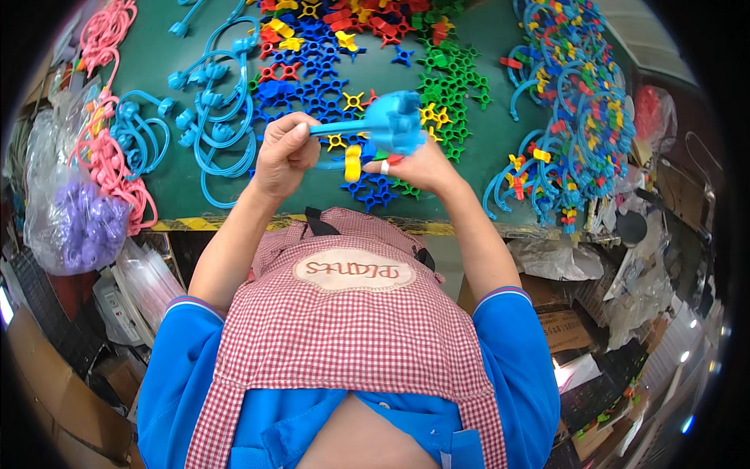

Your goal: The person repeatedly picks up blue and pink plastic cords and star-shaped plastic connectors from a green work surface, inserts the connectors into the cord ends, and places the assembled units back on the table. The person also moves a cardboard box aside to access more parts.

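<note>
My left hand [286, 155] is closed round the thin straight part of a blue plastic tube piece [393, 123]. The wide, knobbed end of this piece is smeared by motion and sits over my right hand [426, 166]. My right hand grips around that end with its fingers mostly hidden, and a white band circles one digit. Beside its thumb a yellow plastic connector [353, 163] appears to sit on a lower blue stretch of tube. A bit of red shows close to the palm. Beneath both hands lie loose blue star-shaped connectors [369, 192].
Piles of red, yellow, blue and green connectors [457, 98] cover the middle of the green table [500, 141]. Blue tube loops [223, 156] lie left. Finished-looking multicoloured strings [578, 109] heap up right. Pink loops [109, 160] and a bag of purple pieces [90, 227] hang at the left edge.
</note>
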Available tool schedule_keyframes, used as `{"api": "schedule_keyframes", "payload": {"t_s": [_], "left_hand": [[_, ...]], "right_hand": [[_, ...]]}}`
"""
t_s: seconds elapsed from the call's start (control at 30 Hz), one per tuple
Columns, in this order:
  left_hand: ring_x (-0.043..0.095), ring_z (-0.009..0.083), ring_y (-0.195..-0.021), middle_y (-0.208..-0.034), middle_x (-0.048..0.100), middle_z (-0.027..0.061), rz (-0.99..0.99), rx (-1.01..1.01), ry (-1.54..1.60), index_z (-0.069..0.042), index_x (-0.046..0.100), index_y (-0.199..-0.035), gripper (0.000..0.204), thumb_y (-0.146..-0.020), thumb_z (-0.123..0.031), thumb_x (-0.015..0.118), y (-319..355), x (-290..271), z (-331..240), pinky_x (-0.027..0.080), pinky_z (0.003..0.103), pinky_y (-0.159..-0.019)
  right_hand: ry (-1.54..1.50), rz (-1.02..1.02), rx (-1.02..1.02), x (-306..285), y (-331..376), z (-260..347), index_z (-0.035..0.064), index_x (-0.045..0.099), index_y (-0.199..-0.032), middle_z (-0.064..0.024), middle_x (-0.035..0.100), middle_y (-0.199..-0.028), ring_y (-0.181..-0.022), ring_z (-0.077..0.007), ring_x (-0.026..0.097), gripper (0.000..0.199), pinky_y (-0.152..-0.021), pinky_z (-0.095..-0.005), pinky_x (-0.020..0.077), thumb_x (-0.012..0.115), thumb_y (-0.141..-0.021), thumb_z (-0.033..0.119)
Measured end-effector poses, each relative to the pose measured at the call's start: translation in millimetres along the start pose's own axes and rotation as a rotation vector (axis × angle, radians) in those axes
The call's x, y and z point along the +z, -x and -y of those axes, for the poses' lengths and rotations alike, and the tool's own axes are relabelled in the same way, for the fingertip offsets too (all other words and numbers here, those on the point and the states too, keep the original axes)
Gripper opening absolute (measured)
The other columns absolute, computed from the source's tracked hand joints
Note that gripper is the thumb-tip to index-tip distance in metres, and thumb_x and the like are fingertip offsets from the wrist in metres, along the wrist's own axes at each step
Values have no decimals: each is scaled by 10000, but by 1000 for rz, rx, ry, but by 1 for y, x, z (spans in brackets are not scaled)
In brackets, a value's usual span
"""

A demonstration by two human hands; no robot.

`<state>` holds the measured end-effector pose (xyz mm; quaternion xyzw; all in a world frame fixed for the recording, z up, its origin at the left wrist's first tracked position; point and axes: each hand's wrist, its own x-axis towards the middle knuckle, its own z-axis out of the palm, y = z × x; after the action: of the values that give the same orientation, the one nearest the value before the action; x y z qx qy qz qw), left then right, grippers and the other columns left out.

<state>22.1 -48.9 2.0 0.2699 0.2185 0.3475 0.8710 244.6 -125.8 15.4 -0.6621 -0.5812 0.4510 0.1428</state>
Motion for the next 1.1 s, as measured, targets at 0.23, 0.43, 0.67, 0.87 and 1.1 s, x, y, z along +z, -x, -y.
{"api": "schedule_keyframes", "payload": {"t_s": [0.23,0.43,0.67,0.87,1.1], "left_hand": [[186,69,-447,-529,206,-59,-144,-66,321,-67,577,-980,320,-953,-359,449,-13,6,7,190,237,-442],[468,117,-770,-890,510,16,-215,-22,106,-70,506,-1217,406,-954,-372,439,-37,32,23,366,245,-685],[498,136,-1070,-1192,551,45,-321,-147,-702,-78,595,-1177,313,-881,-180,583,-38,-4,19,354,283,-948],[345,365,-1228,-1350,367,163,-746,6,-1840,-135,450,-1297,625,-744,-284,699,-33,-121,19,314,494,-990],[336,305,-1284,-1356,424,102,-937,-365,-1967,-133,410,-1341,675,-781,-437,633,-35,-195,6,199,528,-1038]], "right_hand": [[-860,-170,-218,9,22,-6,42,577,-1199,-68,538,-1144,-968,-193,557,492,-813,-293,449,691,-775,264],[-855,-403,-64,16,16,-27,36,618,-1008,-38,626,-914,-702,-101,578,182,-677,-229,465,594,-869,151],[-774,-1534,96,-170,17,-213,-8,479,-773,-143,601,-759,-561,-173,567,291,-522,-297,491,499,-936,231],[336,-844,295,-140,-29,-278,78,492,-1268,-192,610,-993,-986,-341,573,481,-890,-399,458,560,-792,55],[132,-715,221,4,-117,-223,165,353,-1392,-205,216,-1463,-1314,-423,213,569,-1076,-503,195,533,-887,357]]}}
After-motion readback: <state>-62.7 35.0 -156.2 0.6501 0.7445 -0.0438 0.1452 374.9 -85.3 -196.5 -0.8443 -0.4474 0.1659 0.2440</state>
